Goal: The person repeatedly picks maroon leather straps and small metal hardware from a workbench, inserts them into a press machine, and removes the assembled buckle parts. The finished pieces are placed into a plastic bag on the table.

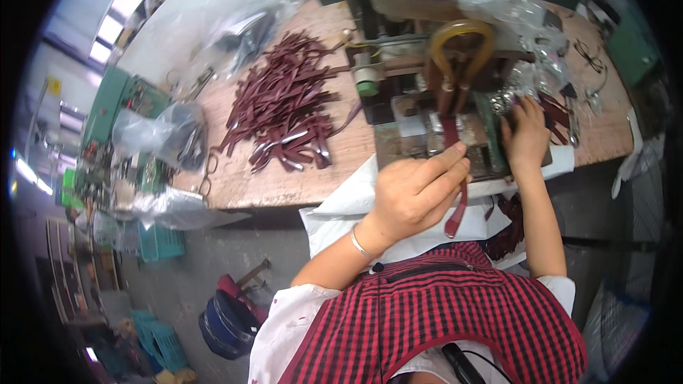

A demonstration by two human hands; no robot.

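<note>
My left hand [420,188] pinches a maroon strap [457,217] between thumb and fingers, in front of a bench press machine [388,139]. The strap's far end runs up to the middle of the machine, and its rounded near end hangs below my fingers. My right hand [528,131] reaches to the machine's right side, at a heap of small shiny pieces [504,99]. Its thumb and fingers are apart, with the fingertips partly lost among the pieces. A yellowish-brown loop [491,35] on the machine stands above the strap.
A large pile of maroon straps [284,99] lies left of the machine on the wooden table [341,163]. More straps [555,117] lie right of my right hand. Clear plastic bags [160,135] sit at the left end. White cloth [334,203] hangs at the table's front edge.
</note>
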